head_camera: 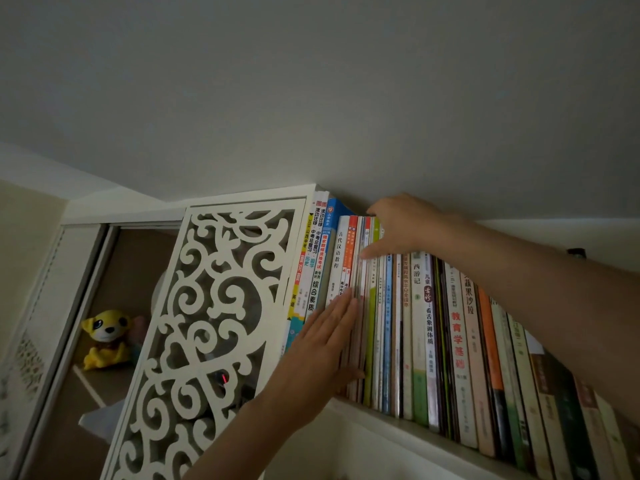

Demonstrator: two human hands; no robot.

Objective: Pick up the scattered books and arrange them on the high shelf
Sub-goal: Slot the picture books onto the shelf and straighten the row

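Note:
A long row of upright books (433, 341) fills the high shelf (388, 427), just under the ceiling. Near its left end a bunch of thin books (363, 271) with red, white and green spines stands slightly proud of the row. My right hand (403, 225) rests on the top of this bunch, fingers curled over the upper edges and thumb pointing left across the spines. My left hand (325, 344) lies flat with fingers together against the spines lower down, covering the bottom of a white book (337, 258). Neither hand lifts a book off the shelf.
A white carved fretwork panel (214, 323) stands at the left end of the books. Left of it is an open cabinet bay with a yellow plush toy (105, 337) on a brown shelf. The ceiling (311, 98) is close above the book tops.

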